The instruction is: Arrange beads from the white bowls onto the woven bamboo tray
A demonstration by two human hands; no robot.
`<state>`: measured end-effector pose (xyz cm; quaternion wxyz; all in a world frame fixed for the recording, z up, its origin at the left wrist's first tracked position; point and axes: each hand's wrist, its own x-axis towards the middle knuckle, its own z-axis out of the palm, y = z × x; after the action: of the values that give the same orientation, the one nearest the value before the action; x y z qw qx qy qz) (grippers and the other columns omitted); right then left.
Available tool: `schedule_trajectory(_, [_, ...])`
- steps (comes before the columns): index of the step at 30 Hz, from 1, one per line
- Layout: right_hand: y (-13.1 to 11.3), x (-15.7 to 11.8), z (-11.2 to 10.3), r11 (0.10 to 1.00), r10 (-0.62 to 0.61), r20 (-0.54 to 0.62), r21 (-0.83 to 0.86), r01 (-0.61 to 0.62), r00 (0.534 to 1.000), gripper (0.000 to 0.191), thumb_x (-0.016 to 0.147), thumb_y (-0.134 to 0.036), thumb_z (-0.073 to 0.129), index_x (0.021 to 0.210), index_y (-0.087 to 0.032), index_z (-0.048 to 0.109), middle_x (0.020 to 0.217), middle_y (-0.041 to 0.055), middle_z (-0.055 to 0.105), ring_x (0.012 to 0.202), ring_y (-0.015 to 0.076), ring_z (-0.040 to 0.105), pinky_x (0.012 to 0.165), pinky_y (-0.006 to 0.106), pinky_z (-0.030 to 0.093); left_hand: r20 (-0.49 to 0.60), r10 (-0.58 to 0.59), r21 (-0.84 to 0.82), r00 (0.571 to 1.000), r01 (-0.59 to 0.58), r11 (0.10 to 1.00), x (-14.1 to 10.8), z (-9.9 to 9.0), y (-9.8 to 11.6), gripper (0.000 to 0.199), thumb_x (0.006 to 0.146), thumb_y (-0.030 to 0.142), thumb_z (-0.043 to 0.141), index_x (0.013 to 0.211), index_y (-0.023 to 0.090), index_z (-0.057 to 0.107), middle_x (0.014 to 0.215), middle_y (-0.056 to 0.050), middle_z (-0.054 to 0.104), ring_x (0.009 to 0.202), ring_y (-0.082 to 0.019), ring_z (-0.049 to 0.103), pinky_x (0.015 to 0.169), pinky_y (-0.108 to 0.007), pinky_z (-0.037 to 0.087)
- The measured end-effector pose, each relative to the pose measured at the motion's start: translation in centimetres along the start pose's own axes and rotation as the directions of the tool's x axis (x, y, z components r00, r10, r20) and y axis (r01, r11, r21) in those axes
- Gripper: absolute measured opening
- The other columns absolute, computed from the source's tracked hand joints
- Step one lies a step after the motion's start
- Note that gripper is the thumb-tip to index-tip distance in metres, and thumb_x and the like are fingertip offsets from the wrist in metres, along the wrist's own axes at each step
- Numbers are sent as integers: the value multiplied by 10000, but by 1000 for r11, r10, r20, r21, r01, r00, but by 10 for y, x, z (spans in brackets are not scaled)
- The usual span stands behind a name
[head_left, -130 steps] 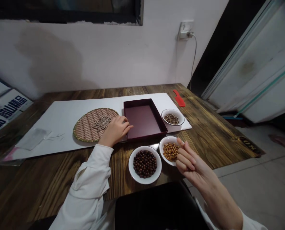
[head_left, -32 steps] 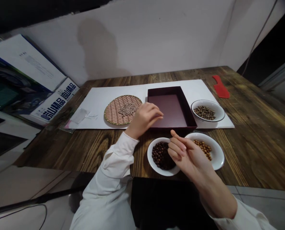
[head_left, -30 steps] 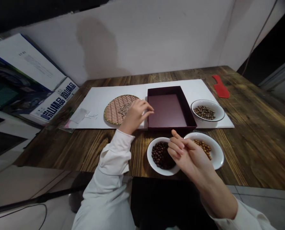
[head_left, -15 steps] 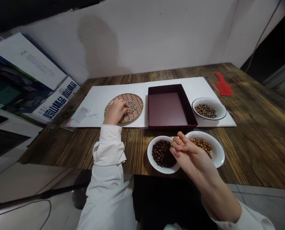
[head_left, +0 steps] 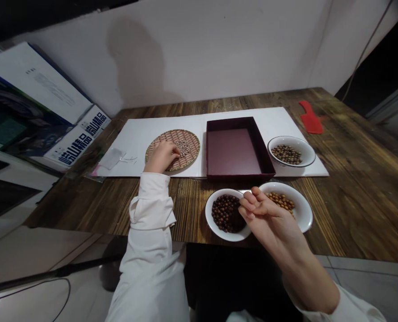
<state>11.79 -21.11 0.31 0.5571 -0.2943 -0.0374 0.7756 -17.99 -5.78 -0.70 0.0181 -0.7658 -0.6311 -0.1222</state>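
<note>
My left hand [head_left: 163,157] is at the round woven tray [head_left: 192,158], its fingers curled down at the small pale beads [head_left: 185,146] on it. Whatever its fingertips hold is hidden. Raised over the two near white bowls, my right hand [head_left: 269,217] has thumb and fingers pressed together, and I cannot make out anything between them. Dark brown beads [head_left: 226,212] fill part of the left near bowl [head_left: 209,223]. Yellow-brown beads [head_left: 281,201] lie in the right near bowl [head_left: 306,214], partly behind my right hand.
A maroon open box [head_left: 235,152] stands right of the tray on a white board [head_left: 135,134]. Beyond it is a white bowl [head_left: 308,154] of mottled beads. A red comb-like piece [head_left: 311,118] lies at the right. Printed cartons [head_left: 51,94] stand at the left.
My left fingers have curled in closer over the beads on the tray. My right hand keeps its pinched pose with barely any shift.
</note>
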Motion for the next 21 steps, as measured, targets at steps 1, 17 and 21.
schedule_trajectory(1, [0,-1,0,1000,-2,1,2,2,1000,399,443,87,566,766,-146,598,695,-6,523,604,66,465,506,147,418,6,3,0,1000,-3,1000,0,0,0,42,788,204,670,790,207,712,948,-53,723,994,-252,620,961,-418,456])
schedule_trajectory(17, [1,-2,-6,999,-31,6,-21,31,1000,339,485,78,576,734,-153,583,719,-16,499,621,59,435,556,153,431,104,-7,-1,995,7,1000,4,2,-7,69,785,240,665,816,210,718,965,-52,693,1021,-258,610,947,-390,462])
schedule_trajectory(21, [1,-2,-8,999,-34,4,-29,34,999,341,494,73,589,748,-156,585,732,-16,509,628,59,444,567,157,436,108,4,6,994,-4,1000,3,1,-7,83,795,249,661,831,208,723,974,-55,698,1021,-259,610,944,-398,462])
